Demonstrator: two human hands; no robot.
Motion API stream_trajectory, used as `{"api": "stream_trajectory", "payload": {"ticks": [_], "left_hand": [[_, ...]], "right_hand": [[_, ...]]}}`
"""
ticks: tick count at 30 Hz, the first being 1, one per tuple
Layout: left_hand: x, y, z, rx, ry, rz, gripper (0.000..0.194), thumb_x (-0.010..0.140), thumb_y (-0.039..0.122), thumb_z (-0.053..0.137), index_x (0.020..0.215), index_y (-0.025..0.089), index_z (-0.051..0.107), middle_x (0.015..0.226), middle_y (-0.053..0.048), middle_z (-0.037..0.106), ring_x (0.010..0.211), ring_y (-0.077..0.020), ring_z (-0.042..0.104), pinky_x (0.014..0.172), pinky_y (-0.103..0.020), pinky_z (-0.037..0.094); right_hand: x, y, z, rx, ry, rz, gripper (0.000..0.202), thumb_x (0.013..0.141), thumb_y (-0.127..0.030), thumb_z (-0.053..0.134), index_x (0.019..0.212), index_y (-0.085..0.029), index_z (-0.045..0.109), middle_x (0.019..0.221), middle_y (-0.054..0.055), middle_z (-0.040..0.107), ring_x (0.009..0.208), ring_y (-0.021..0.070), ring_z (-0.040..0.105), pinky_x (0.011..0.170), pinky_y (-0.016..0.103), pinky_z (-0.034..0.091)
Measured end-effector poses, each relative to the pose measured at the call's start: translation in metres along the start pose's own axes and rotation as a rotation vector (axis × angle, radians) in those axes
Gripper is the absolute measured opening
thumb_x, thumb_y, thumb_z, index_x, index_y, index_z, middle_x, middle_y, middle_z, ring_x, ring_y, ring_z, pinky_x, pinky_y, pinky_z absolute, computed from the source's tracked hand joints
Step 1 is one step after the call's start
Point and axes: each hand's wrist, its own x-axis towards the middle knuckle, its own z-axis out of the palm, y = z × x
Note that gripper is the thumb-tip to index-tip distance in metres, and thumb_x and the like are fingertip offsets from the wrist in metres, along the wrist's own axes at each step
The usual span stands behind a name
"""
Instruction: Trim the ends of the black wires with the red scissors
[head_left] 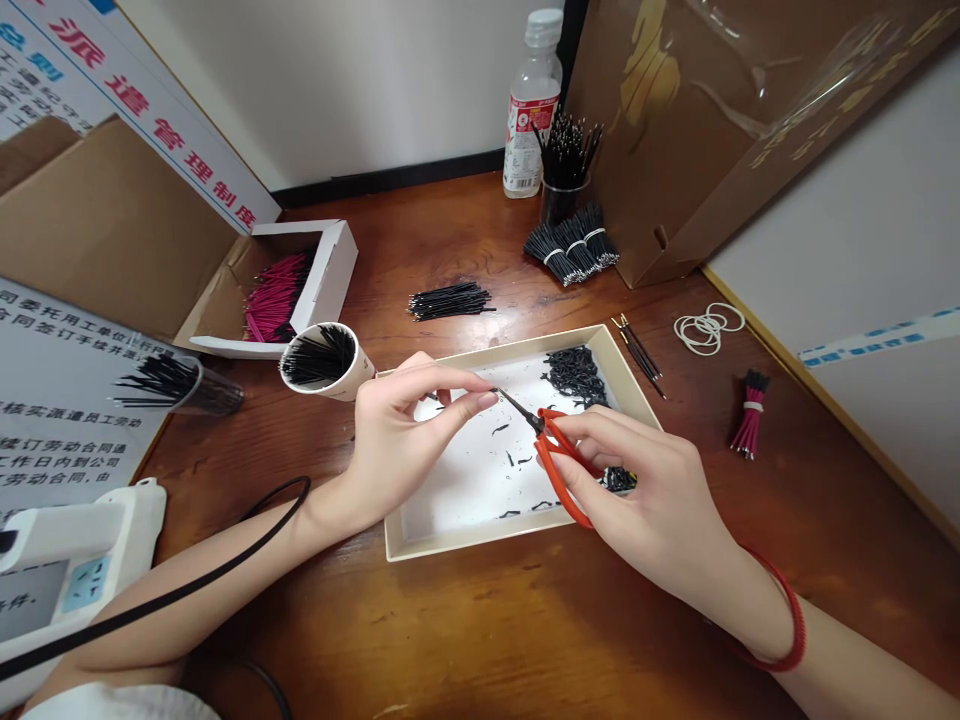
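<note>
My right hand (637,490) is wrapped round the red handles of a pair of small scissors (556,470). Their narrow dark blades point up and left, reaching the fingertips of my left hand (409,430). Thumb and index finger of that hand are pinched together; what sits between them is too small to make out. Both hands are over a shallow white box (465,500). Inside it lie a heap of short black pieces (576,375) at the far right and scattered black scraps on the bottom.
Behind the box lies a pile of black wires (450,300). A paper cup (352,375) of black wires stands left, near a carton (341,270) of pink ones. Banded bundles (574,245), a bottle (532,110), rubber bands (705,328) and a pink bundle (750,420) are further right.
</note>
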Motion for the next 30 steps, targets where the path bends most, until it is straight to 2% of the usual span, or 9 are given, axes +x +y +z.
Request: {"api": "stream_trajectory", "payload": {"ticks": [11, 16, 30], "left_hand": [[-0.0009, 0.0001, -0.0008, -0.014, -0.012, 0.009, 0.008, 0.076, 0.012, 0.077, 0.079, 0.020, 0.077, 0.076, -0.001, 0.076, 0.067, -0.0119, 0.059, 0.060, -0.025, 0.047], [0.0012, 0.0001, 0.0001, -0.043, -0.012, -0.034, 0.010, 0.075, 0.011, 0.078, 0.078, 0.020, 0.077, 0.074, 0.000, 0.076, 0.065, -0.0118, 0.059, 0.059, -0.025, 0.047], [0.0007, 0.0008, -0.0002, -0.047, -0.017, -0.039, 0.009, 0.074, 0.011, 0.078, 0.077, 0.020, 0.077, 0.074, 0.000, 0.076, 0.066, -0.0114, 0.059, 0.060, -0.025, 0.047]], "right_hand": [[-0.0023, 0.0012, 0.0006, -0.014, 0.013, -0.023, 0.008, 0.086, -0.011, 0.062, 0.087, -0.019, 0.064, 0.067, -0.003, 0.057, 0.054, 0.0076, 0.049, 0.050, 0.020, 0.045], [-0.0025, 0.0003, 0.0000, -0.008, 0.017, -0.016, 0.009, 0.085, -0.010, 0.062, 0.086, -0.018, 0.065, 0.067, -0.003, 0.057, 0.054, 0.0075, 0.049, 0.050, 0.020, 0.044], [-0.0023, 0.0000, 0.0007, -0.045, 0.056, -0.022, 0.005, 0.084, -0.013, 0.063, 0.084, -0.018, 0.063, 0.062, -0.005, 0.052, 0.051, 0.0071, 0.045, 0.048, 0.021, 0.040]]}}
